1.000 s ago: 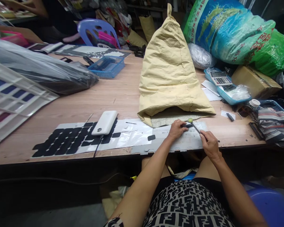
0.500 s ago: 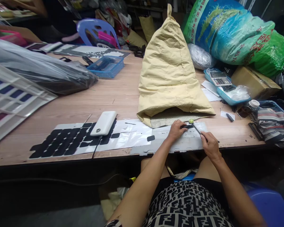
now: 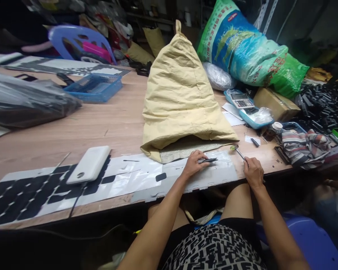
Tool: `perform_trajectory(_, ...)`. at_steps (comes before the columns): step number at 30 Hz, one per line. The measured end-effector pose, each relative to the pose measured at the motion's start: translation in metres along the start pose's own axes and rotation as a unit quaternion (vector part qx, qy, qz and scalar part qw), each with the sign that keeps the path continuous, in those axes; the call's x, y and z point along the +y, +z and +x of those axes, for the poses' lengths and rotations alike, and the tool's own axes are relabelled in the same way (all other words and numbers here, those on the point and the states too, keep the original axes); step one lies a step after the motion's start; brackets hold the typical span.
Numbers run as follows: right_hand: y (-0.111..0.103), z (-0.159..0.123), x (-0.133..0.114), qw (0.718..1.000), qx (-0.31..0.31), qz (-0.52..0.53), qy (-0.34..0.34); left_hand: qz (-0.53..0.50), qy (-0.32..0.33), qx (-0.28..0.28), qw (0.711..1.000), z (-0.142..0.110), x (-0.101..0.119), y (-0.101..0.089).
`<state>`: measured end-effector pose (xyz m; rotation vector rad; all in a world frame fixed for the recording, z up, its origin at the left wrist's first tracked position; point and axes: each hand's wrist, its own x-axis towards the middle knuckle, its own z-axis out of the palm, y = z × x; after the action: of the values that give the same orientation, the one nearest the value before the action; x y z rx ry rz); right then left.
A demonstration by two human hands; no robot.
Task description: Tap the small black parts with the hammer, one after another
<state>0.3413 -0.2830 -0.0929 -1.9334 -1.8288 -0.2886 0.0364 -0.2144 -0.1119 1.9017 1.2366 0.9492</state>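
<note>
My left hand (image 3: pixel 194 164) is pinched round a slim black piece (image 3: pixel 210 160), which lies over a grey translucent board (image 3: pixel 171 186) at the table's front edge. A small hammer (image 3: pixel 240 153) with a yellow-green head is gripped in my right hand (image 3: pixel 254 172). Its head is raised to the right of the black piece, apart from it. Just beyond both hands is the open mouth of a big pale yellow cloth sack (image 3: pixel 183 101). A rounded dark patch (image 3: pixel 161 177) lies left of my left hand.
On the left, a white power bank (image 3: pixel 90 165) with a cable rests on a sheet of black pads (image 3: pixel 30 198). A blue basket (image 3: pixel 97 88) stands farther back. To the right are a calculator (image 3: pixel 241 100), a cardboard box (image 3: pixel 277 105) and a striped cloth (image 3: pixel 307 148).
The view has turned to the right. The hammer head has moved away from the black piece, rightward, along with my right hand. My left hand keeps its hold on the piece.
</note>
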Motion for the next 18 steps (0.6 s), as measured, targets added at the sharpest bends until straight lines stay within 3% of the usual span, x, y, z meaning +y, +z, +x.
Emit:
perform_trajectory(2,0.004,-0.001,0.016,0.999,0.010,-0.047,0.011,0.001,0.031,-0.047,0.998,-0.022,0.010,-0.004)
perform_trajectory(6,0.011,-0.003,0.030,0.996,0.020,-0.082,0.039,0.054,0.101,-0.141,0.983,-0.089,0.025,-0.005)
perform_trajectory(10,0.010,-0.002,0.027,0.996,0.002,-0.073,0.054,0.151,0.111,-0.109,0.976,-0.140,0.025,0.010)
perform_trajectory(14,0.006,0.000,0.030,0.995,-0.042,-0.051,0.075,0.223,0.114,-0.063,0.966,-0.159,0.024,0.027)
perform_trajectory(18,-0.001,0.018,0.050,0.986,-0.115,0.058,0.101,0.203,0.118,-0.047,0.971,-0.150,0.029,0.024)
